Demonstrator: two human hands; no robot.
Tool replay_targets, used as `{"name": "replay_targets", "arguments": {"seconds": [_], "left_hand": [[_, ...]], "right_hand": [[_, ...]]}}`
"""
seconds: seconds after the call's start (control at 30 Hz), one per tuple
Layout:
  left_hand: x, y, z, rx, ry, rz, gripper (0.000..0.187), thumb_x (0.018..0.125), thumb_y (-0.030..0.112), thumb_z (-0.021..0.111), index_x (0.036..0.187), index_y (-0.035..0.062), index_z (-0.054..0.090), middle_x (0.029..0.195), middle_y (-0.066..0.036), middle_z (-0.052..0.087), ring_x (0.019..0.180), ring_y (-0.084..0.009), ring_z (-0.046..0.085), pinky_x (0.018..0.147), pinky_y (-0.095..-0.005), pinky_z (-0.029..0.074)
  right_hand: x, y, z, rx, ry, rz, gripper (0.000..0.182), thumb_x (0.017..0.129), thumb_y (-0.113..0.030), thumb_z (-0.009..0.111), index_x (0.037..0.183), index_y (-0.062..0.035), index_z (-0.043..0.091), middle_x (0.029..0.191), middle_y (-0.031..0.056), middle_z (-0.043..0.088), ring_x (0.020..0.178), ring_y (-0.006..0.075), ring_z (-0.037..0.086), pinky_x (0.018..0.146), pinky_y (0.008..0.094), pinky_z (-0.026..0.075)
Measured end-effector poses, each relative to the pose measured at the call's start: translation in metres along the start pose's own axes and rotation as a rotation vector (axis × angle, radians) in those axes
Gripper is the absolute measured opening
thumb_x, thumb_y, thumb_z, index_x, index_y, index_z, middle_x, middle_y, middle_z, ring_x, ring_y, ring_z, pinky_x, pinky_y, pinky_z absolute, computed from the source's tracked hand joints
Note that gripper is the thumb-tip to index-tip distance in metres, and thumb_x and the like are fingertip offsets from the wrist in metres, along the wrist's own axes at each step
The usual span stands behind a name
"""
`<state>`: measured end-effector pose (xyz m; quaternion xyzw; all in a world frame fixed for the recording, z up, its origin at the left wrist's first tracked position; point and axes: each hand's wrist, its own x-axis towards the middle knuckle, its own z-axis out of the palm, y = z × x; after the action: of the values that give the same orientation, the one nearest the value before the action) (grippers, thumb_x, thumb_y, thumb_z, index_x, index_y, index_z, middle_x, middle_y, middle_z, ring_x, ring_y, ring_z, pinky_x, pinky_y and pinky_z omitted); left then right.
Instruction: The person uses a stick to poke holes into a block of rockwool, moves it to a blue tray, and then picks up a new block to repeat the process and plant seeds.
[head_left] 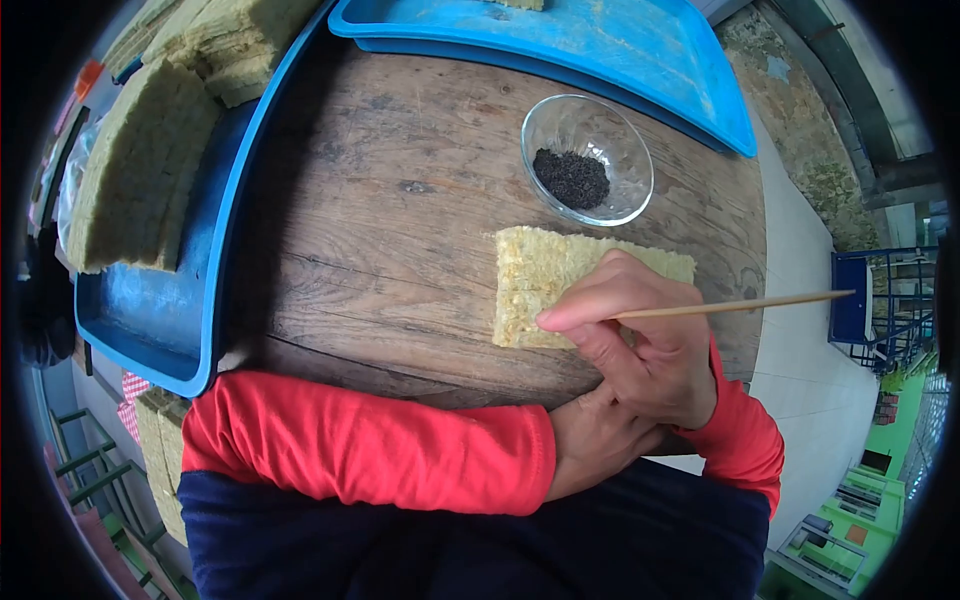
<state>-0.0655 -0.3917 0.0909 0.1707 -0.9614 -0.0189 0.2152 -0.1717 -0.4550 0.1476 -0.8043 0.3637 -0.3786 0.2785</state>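
A thin wooden stick is pinched in my right hand, its long end pointing right. My right hand is over a pale yellowish fibrous slab that lies flat on the wooden table. The stick's other end is hidden by the fingertips. My left hand is under the right wrist near the table's front edge, and its fingers are mostly hidden. Just behind the slab sits a clear glass bowl with dark grains inside.
A blue tray on the left holds thick fibrous slabs. Another blue tray stands at the back. Past the table's right edge lies a tiled floor, with a blue metal rack beyond.
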Motion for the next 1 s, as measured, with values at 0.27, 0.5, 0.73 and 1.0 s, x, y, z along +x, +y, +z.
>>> {"name": "replay_targets", "arguments": {"seconds": [0.27, 0.5, 0.73, 1.0], "left_hand": [[0.006, -0.009, -0.009, -0.070, -0.155, 0.138, 0.058, 0.081, 0.037, 0.051, 0.132, 0.0104, 0.042, 0.138, -0.015, 0.039, 0.129, -0.0298, 0.036, 0.106, -0.0616, 0.020], [0.007, -0.008, -0.013, -0.092, -0.236, 0.128, 0.080, 0.068, 0.046, 0.067, 0.135, 0.0148, 0.038, 0.142, -0.012, 0.035, 0.132, -0.0277, 0.031, 0.105, -0.0639, 0.017], [0.008, -0.009, -0.011, -0.127, -0.230, 0.144, 0.081, 0.067, 0.045, 0.069, 0.136, 0.0156, 0.038, 0.142, -0.011, 0.034, 0.133, -0.0263, 0.030, 0.103, -0.0667, 0.017], [0.004, -0.001, -0.009, -0.047, -0.187, 0.108, 0.079, 0.069, 0.044, 0.068, 0.137, 0.0163, 0.037, 0.144, -0.011, 0.033, 0.134, -0.0255, 0.029, 0.104, -0.0663, 0.015]], "right_hand": [[-0.023, -0.002, -0.067, 0.093, 0.425, 0.368, 0.015, 0.092, -0.013, 0.055, 0.097, -0.0008, 0.063, 0.091, 0.0047, 0.063, 0.081, 0.0087, 0.058, 0.057, 0.0205, 0.045], [-0.038, 0.012, -0.080, -0.007, 0.422, 0.427, 0.026, 0.097, -0.022, 0.046, 0.097, -0.0019, 0.062, 0.088, 0.0038, 0.063, 0.080, 0.0098, 0.058, 0.058, 0.0226, 0.047], [-0.036, 0.037, -0.065, -0.055, 0.257, 0.430, 0.025, 0.095, -0.016, 0.045, 0.093, 0.0023, 0.060, 0.083, 0.0098, 0.064, 0.077, 0.0160, 0.061, 0.067, 0.0290, 0.048], [-0.039, 0.031, -0.046, 0.089, 0.125, 0.353, 0.025, 0.096, -0.016, 0.043, 0.094, 0.0025, 0.060, 0.082, 0.0084, 0.063, 0.077, 0.0144, 0.060, 0.070, 0.0281, 0.047]]}}
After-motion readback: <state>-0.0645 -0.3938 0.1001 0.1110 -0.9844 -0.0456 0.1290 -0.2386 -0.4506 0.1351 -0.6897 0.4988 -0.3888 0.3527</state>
